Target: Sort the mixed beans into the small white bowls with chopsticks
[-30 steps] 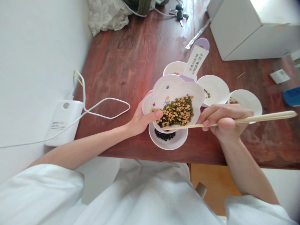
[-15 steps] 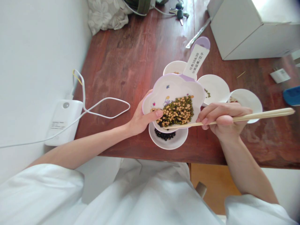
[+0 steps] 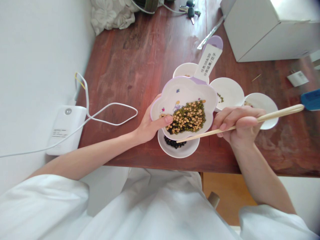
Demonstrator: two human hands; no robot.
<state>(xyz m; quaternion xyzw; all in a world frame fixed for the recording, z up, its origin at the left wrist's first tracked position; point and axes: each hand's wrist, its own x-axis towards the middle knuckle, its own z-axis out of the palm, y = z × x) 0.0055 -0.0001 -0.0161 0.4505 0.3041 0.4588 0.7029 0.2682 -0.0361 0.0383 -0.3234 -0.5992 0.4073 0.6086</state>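
Cradling a flower-shaped dish (image 3: 182, 93) in curled left fingers (image 3: 162, 120), right fingers (image 3: 225, 121) pinching chopsticks (image 3: 280, 113), white saucers (image 3: 226, 90) around

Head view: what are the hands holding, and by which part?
The left hand cups the flower-shaped bowl by its rim; the right hand grips wooden chopsticks mid-length.

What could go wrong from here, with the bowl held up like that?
The left hand alone carries the lilac-rimmed flower-shaped bowl, and the mixed beans sit close to its thumb. If it tips, beans could drop into the white dish of black beans directly below and mix with them.

The chopsticks in the right hand reach across the bowl's lower rim, so a slip might flick beans out.
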